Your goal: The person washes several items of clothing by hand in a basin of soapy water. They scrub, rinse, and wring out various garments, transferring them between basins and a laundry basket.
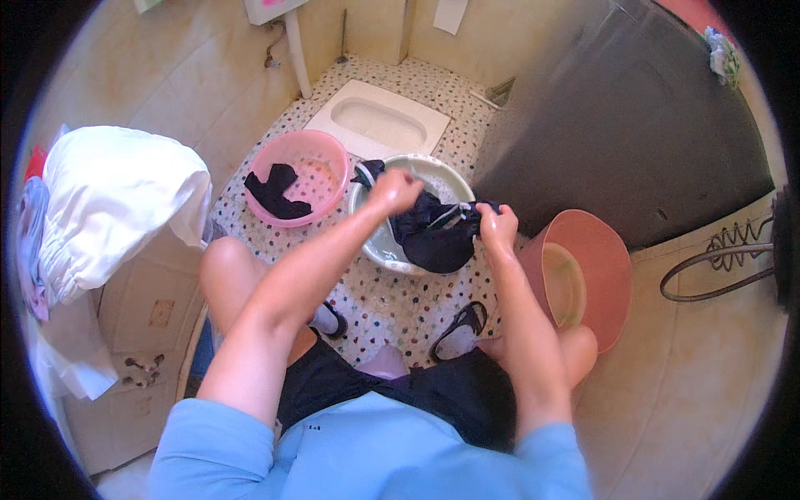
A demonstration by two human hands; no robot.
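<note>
A dark navy garment [435,242] with white and green striped trim is stretched between my hands over a pale round basin [386,250] of water. My left hand [397,192] is closed in a fist on the garment, and a bit of its striped edge sticks out beyond that hand on the left. At the basin's right rim, the fingers of my right hand [498,225] are wrapped round the other end. The lower part of the cloth bulges down over the basin's near side. What kind of garment it is, I cannot tell.
Left of the basin stands a pink basin [261,154] holding a black piece of clothing [279,193]. A squat toilet [325,117] lies behind. On the right are a tall reddish bucket [608,283] and a dark panel [633,125]. White cloth [125,192] hangs at the left.
</note>
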